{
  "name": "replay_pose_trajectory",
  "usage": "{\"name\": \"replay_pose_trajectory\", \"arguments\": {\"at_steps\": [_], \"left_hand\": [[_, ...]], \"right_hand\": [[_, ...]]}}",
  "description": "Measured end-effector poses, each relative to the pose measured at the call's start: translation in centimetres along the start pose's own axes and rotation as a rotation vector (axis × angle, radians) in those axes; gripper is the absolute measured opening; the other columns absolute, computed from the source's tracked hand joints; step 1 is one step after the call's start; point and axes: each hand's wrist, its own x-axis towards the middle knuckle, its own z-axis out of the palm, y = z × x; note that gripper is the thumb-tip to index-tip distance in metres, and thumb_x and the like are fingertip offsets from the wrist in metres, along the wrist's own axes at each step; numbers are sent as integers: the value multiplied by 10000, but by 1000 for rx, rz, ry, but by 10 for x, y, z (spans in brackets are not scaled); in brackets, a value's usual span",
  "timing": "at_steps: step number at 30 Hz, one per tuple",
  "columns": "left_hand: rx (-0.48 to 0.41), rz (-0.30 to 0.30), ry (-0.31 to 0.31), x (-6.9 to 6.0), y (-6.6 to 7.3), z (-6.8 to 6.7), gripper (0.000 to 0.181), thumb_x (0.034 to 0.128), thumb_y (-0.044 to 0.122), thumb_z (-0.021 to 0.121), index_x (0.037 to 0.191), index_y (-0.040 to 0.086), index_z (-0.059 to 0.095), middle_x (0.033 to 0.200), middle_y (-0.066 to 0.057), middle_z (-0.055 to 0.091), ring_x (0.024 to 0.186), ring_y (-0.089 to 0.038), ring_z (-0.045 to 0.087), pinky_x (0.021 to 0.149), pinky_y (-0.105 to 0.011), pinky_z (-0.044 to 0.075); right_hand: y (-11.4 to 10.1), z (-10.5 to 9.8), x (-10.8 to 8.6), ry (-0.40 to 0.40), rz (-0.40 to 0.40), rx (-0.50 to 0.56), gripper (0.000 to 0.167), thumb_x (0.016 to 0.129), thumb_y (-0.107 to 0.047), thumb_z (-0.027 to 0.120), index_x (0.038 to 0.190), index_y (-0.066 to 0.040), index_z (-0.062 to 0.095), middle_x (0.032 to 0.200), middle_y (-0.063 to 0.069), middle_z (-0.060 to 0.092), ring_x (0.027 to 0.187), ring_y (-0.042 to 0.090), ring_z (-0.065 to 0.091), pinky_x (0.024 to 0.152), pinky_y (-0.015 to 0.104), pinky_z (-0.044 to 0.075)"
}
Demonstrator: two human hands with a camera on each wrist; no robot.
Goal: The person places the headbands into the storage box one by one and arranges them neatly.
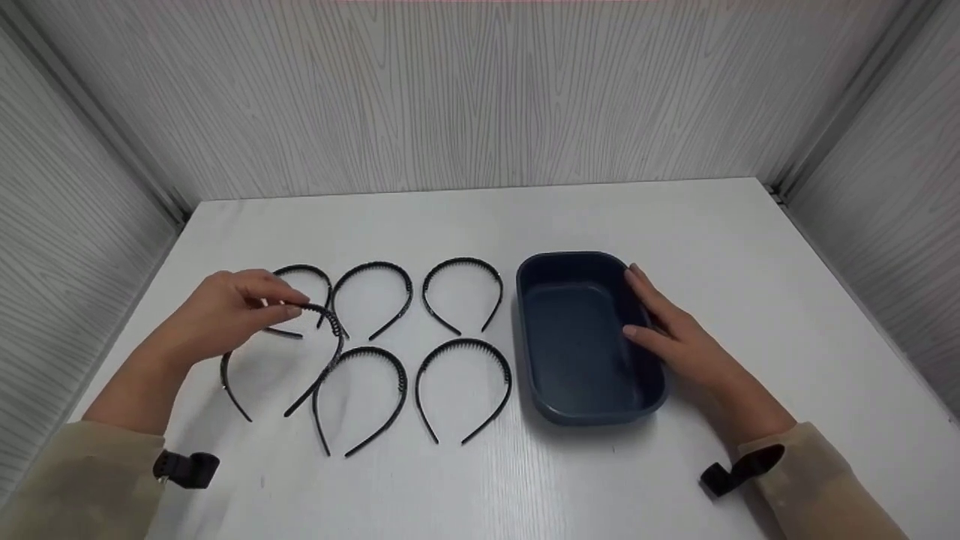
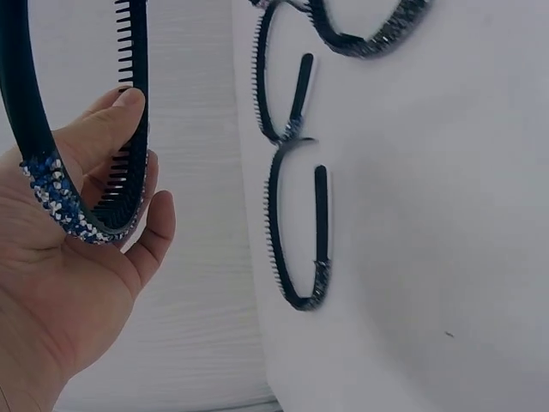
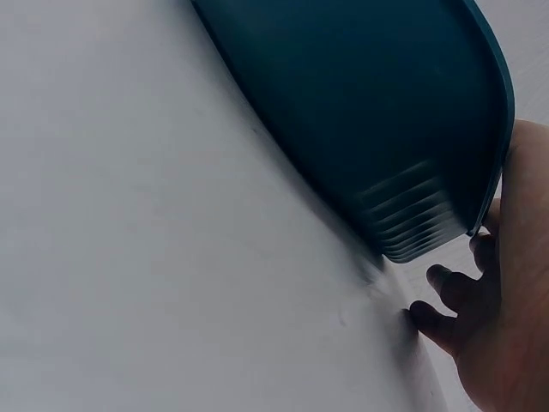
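My left hand (image 1: 232,307) pinches a black toothed headband (image 1: 334,358) by its top curve, between thumb and fingers. In the left wrist view the held headband (image 2: 64,202) shows blue and silver stones along its band. More headbands lie on the table around it, among them a back one (image 1: 373,264), a right back one (image 1: 463,260) and a front one (image 1: 464,341). To their right stands a dark blue plastic tub (image 1: 592,416). My right hand (image 1: 682,345) holds its right rim, thumb over the edge, several fingers (image 3: 459,292) outside the wall.
A white table (image 1: 720,247) carries everything. Pale wood-grained panels (image 1: 480,97) close off the back and both sides. Two partly seen headbands (image 1: 300,268) lie behind and below my left hand. Black straps with small devices (image 1: 187,469) sit on both wrists.
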Motion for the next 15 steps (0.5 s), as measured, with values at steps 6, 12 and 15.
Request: {"name": "replay_pose_trajectory", "arguments": {"at_steps": [6,12,15], "left_hand": [[-28,93,-22,32,36,3,151,1003,153,765,1109,208,856,1095,43,748,923,-154,598,778,-248,476],[-74,197,-72,64,68,14,170,997,99,761,1130,156,850,1097,16,754,960,-158,632,816,-284,485],[-94,246,-88,79,83,21,174,996,83,756,1135,136,846,1101,0,756,968,-166,639,815,-304,485]], "right_hand": [[-1,2,1,2,10,-9,753,1086,-205,631,1712,-256,216,1778,26,96,1628,237,75,1218,165,135],[-1,5,2,-1,5,-17,751,1089,-216,626,1714,-252,211,1779,34,93,1629,238,78,1222,163,126],[-1,8,2,3,-1,-21,750,1088,-220,627,1714,-231,214,1778,37,98,1628,245,82,1222,164,123]]}}
